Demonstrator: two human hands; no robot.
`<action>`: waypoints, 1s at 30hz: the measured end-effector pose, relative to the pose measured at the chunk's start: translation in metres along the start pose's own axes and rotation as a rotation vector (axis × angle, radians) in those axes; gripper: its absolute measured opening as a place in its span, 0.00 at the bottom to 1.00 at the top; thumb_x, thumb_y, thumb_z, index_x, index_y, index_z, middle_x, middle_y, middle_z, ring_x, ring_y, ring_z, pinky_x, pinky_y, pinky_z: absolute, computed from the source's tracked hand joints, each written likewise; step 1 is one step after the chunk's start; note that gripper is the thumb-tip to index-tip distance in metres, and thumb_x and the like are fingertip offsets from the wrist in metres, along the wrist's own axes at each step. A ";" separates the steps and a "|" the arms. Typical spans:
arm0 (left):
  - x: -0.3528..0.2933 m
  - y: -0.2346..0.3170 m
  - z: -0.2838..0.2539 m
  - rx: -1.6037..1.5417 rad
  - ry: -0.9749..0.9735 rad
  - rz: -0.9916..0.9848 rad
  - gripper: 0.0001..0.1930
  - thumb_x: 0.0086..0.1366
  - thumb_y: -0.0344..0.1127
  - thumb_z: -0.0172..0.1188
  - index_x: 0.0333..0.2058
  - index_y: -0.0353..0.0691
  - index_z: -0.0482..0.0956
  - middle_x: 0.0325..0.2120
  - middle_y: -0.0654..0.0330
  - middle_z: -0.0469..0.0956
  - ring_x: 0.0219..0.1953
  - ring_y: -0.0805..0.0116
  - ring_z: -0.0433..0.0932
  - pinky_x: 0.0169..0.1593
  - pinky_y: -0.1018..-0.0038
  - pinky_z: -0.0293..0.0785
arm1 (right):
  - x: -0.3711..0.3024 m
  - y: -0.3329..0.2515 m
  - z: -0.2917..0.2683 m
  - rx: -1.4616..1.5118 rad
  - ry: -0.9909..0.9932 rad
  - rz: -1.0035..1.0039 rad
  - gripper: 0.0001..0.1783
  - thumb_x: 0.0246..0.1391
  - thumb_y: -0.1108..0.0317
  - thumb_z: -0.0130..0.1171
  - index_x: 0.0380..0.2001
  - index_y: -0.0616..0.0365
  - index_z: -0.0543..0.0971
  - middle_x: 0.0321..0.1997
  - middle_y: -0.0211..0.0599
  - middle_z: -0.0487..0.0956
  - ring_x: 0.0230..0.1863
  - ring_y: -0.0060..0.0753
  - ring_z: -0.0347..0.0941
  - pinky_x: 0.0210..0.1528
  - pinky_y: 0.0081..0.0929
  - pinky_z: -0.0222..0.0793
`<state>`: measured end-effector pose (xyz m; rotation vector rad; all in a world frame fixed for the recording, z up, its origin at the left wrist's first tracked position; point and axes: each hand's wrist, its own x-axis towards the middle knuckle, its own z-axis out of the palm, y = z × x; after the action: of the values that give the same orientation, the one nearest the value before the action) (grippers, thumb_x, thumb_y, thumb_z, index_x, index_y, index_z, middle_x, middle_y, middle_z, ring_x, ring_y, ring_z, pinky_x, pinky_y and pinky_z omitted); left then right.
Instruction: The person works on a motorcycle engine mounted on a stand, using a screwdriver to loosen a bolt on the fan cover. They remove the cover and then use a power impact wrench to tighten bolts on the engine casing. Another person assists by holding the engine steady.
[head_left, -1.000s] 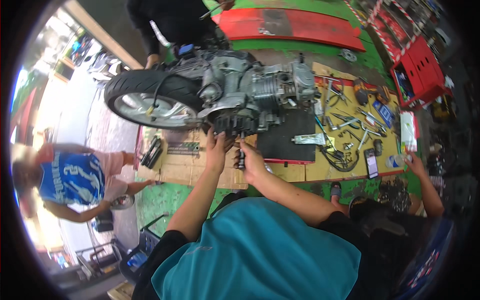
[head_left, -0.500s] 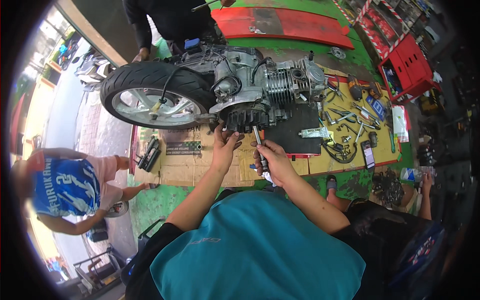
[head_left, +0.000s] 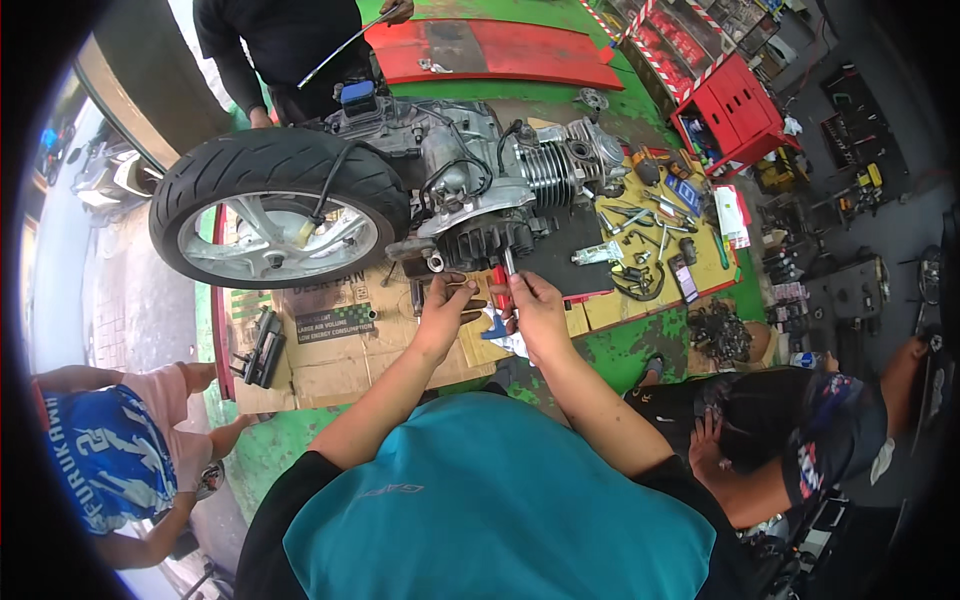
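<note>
A scooter engine [head_left: 465, 150] with its rear wheel [head_left: 275, 225] attached lies across the table in front of me. Its dark finned fan [head_left: 485, 242] faces my hands. My right hand [head_left: 538, 312] is closed around a slim metal rod tool [head_left: 509, 262], which resembles a socket extension. The rod's far end meets the fan's lower edge; its lower part is hidden by my fingers. Just left of it, my left hand [head_left: 442, 315] is palm up below the fan, fingers apart and stained dark, with nothing visible in them. A blue-and-white rag [head_left: 508, 338] lies beneath my right hand.
Flattened cardboard [head_left: 330, 345] covers the near table, with a black part [head_left: 258, 347] at left. Hand tools, a white tube [head_left: 597, 253] and a phone [head_left: 684, 279] lie at right. Across the table a person [head_left: 285, 45] holds a long rod; others are at both sides.
The view has shifted, so the engine appears farther left. My left hand has drawn back from the fan. My right hand has slid up along the rod, closer to the engine.
</note>
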<state>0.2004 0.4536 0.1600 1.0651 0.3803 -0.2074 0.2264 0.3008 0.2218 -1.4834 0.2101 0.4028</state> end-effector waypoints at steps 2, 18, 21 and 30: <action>-0.003 -0.001 -0.008 -0.016 -0.043 -0.021 0.16 0.73 0.41 0.54 0.51 0.38 0.66 0.45 0.54 0.74 0.47 0.61 0.80 0.51 0.64 0.77 | 0.000 -0.005 0.003 0.115 0.026 0.077 0.12 0.71 0.63 0.45 0.46 0.58 0.74 0.35 0.37 0.81 0.23 0.17 0.68 0.18 0.19 0.64; -0.002 -0.005 -0.040 -0.023 -0.238 -0.080 0.15 0.73 0.44 0.53 0.49 0.39 0.72 0.43 0.54 0.79 0.45 0.64 0.80 0.50 0.67 0.76 | 0.000 -0.018 0.008 0.107 0.207 0.180 0.14 0.64 0.57 0.60 0.32 0.55 0.74 0.30 0.29 0.76 0.25 0.20 0.71 0.17 0.20 0.60; -0.004 -0.011 -0.053 -0.040 -0.207 -0.096 0.15 0.73 0.44 0.53 0.49 0.39 0.72 0.44 0.54 0.79 0.45 0.63 0.81 0.50 0.67 0.76 | 0.000 -0.021 0.008 0.230 0.160 0.244 0.15 0.65 0.55 0.58 0.34 0.56 0.75 0.31 0.30 0.77 0.25 0.20 0.71 0.17 0.20 0.60; -0.005 -0.021 -0.072 -0.038 -0.151 -0.109 0.15 0.73 0.44 0.53 0.49 0.40 0.72 0.44 0.55 0.79 0.44 0.64 0.80 0.49 0.68 0.76 | 0.002 -0.008 0.010 0.076 0.216 0.168 0.16 0.65 0.53 0.57 0.42 0.56 0.74 0.29 0.30 0.77 0.24 0.19 0.69 0.17 0.20 0.58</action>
<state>0.1736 0.5072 0.1139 0.9853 0.3050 -0.3748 0.2299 0.3106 0.2293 -1.4388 0.5194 0.3644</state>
